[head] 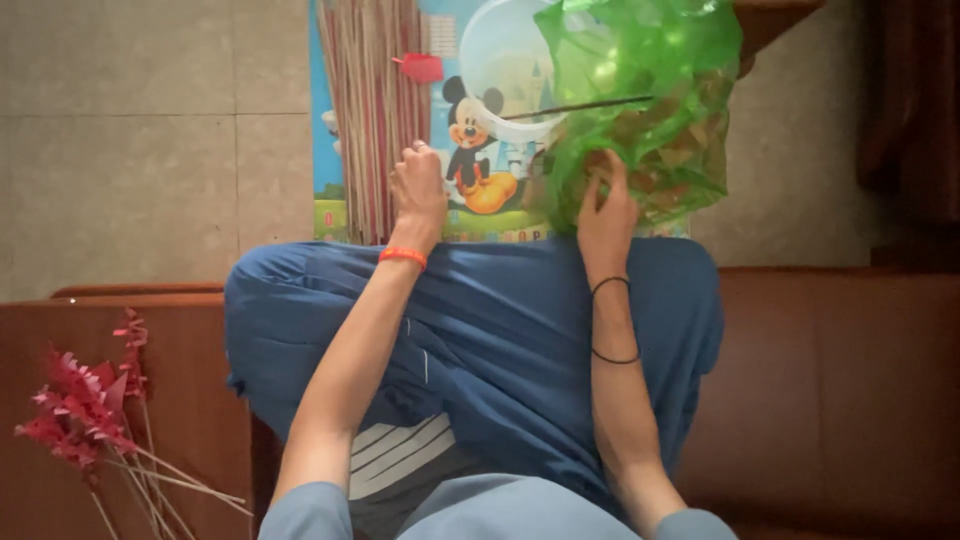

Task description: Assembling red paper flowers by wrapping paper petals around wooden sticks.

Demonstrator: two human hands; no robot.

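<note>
My right hand (606, 205) grips the lower edge of a crumpled green translucent plastic bag (640, 90) that holds brownish bits. A thin stick (575, 106) lies across the bag's front. My left hand (418, 188) reaches past my knees, fingers curled at a bundle of thin pinkish sticks (372, 110) lying on a colourful cartoon mat (480, 150). Whether it grasps any stick is hidden. An orange band circles my left wrist; black bands sit on my right forearm. My blue trousers (500, 340) fill the middle.
A small red paper piece (422, 66) rests on the sticks. Red paper flowers on thin stems (85, 410) lie on the brown leather seat (840, 400) at the lower left. A clear round bowl (505, 60) sits on the mat. Grey floor tiles (150, 130) spread around.
</note>
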